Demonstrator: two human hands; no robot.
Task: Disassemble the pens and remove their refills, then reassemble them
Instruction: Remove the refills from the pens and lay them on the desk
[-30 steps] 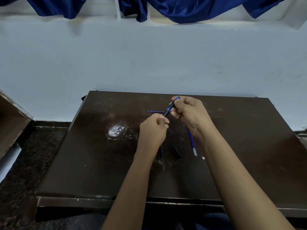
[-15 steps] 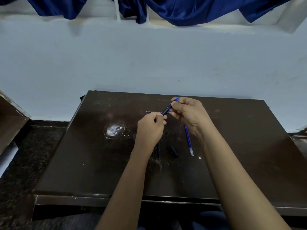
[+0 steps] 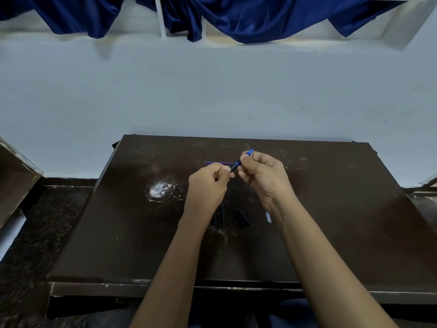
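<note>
The right forearm is now covering most of the blue refill that was lying bare on the table half a second ago; only its pale near end is showing. In the head view, the left hand and right hand are each pinching the pen between thumb and curled fingers, holding it tilted above the table's middle. Its lower end is hiding inside the left fingers. A second refill is lying just beyond the hands. Dark pen parts are sitting partly behind the left wrist, too dim to identify.
</note>
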